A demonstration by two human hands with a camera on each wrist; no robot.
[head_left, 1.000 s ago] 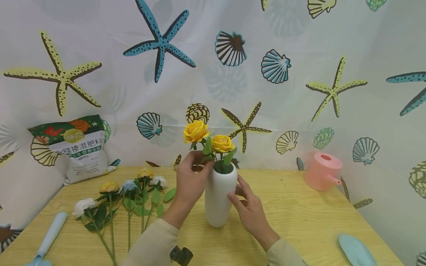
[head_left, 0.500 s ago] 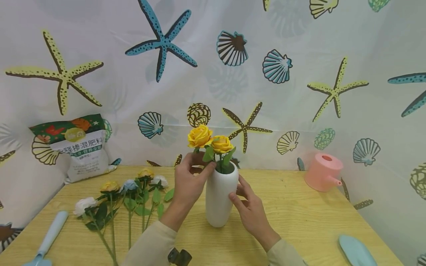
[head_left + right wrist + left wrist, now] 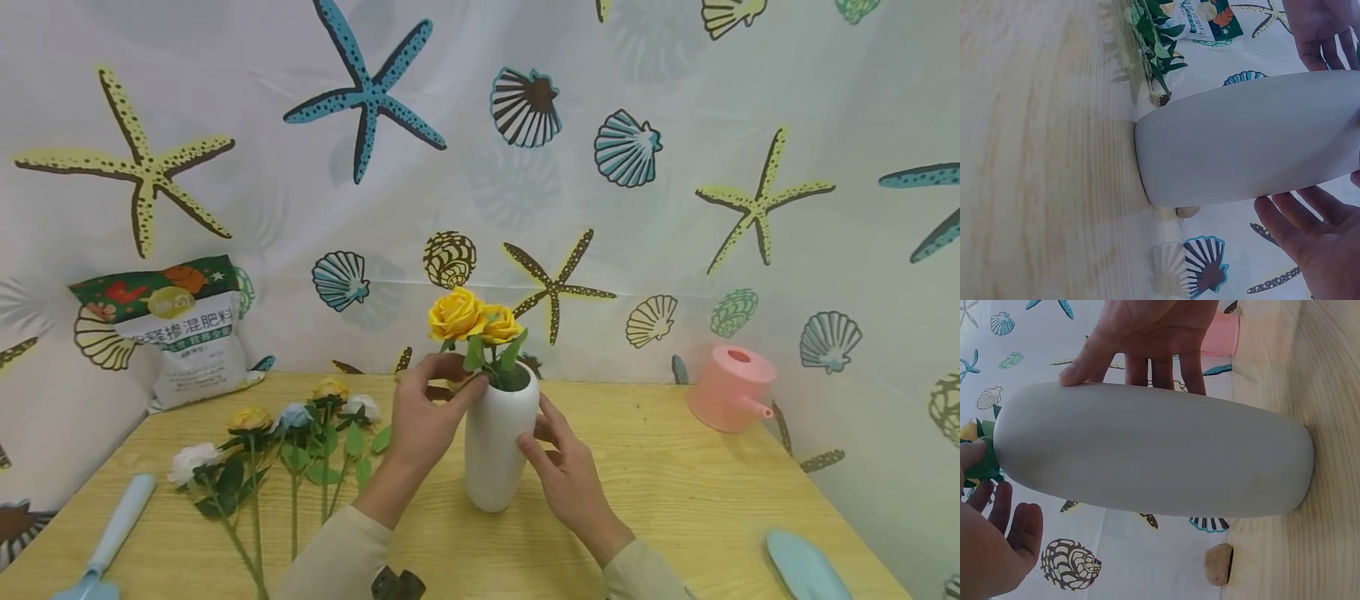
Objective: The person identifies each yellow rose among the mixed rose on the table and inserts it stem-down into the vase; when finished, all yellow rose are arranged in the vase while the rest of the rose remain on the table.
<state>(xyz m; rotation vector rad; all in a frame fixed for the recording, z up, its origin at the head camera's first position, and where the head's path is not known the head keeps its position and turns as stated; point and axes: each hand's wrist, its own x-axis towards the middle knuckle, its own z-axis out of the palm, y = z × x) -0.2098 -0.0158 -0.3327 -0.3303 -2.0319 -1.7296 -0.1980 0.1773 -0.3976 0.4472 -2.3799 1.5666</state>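
A tall white vase stands upright on the wooden table, with two yellow roses at its mouth. My left hand pinches the left yellow rose low on its stem, beside the rim; the stem itself is mostly hidden by fingers and leaves. The other yellow rose stands in the vase, partly behind the first. On the vase's right side, my right hand holds the wall with thumb in front and fingers behind. Both hands also show around the vase in the left wrist view.
Several loose flowers lie at the left, among them a white rose and a blue one. Behind them leans a fertilizer bag. A light-blue trowel, a pink watering can and a light-blue scoop-shaped piece lie near the edges.
The left yellow rose has come down and to the right, closer to the other rose, as my left hand lowered slightly at the rim. My right hand has stayed on the vase.
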